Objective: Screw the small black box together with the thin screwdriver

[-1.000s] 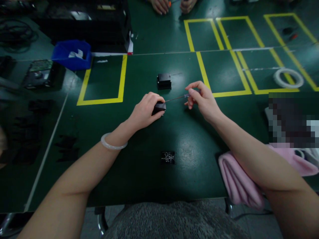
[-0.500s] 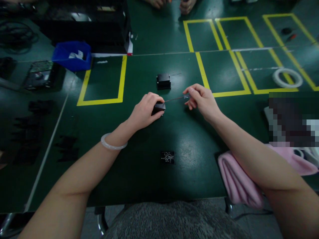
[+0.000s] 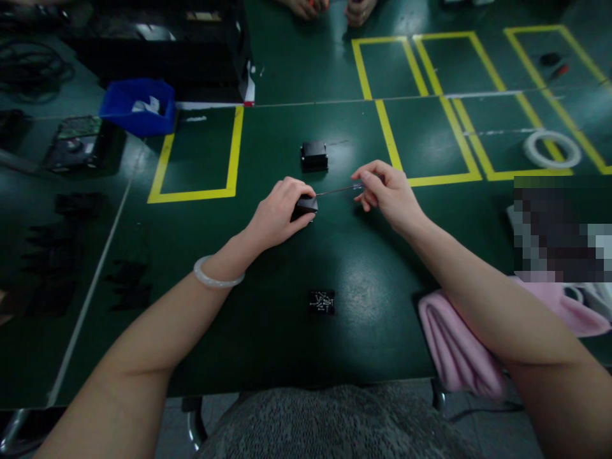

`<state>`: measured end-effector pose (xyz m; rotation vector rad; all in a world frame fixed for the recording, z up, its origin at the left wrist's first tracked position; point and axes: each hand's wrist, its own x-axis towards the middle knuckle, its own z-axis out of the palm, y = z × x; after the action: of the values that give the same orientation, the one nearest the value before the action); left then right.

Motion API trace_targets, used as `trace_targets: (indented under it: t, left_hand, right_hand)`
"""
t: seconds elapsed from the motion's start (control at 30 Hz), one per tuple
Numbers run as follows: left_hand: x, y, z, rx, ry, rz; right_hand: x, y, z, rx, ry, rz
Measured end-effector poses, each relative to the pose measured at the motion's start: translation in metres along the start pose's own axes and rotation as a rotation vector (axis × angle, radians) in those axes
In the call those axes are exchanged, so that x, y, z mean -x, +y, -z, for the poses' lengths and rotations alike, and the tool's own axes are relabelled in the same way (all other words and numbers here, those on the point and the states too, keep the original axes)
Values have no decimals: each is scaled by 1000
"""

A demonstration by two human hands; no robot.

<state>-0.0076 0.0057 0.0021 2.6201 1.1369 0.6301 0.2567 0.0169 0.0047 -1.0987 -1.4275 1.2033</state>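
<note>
The black block (image 3: 306,206) lies under the left hand (image 3: 282,210), which is curled part-closed around it, with the thumb along its near side and the fingers over the top. It looks rigid and light enough for 1 hand, probably hard plastic or coated metal, though the dim view makes that uncertain. Its smooth faces may slip, so the 2 opposite sides seem the best hold, pressed down against the bench (image 3: 268,299) and clear of the tip.

The right hand (image 3: 389,191) has a loose fingertip pinch on the handle of a screwdriver (image 3: 337,190), other fingers partly spread. The thin, stiff shaft reaches leftward to the block, its tip at or by the left fingers; exact contact can't be told. It should turn easily between the fingertips.

Beyond both hands sits a 2nd black block (image 3: 314,155). Nearer the body than the hands, a small tray (image 3: 331,297) holds loose screws (image 3: 320,301), tiny and best pinched singly.
</note>
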Motion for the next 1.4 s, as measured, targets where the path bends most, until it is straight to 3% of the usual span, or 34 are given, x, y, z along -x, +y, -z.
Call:
trace_targets:
  t: [1.4]
  left_hand:
    - [0, 1, 0, 0, 2, 9]
  right_hand:
    - [0, 3, 2, -15, -13, -50]
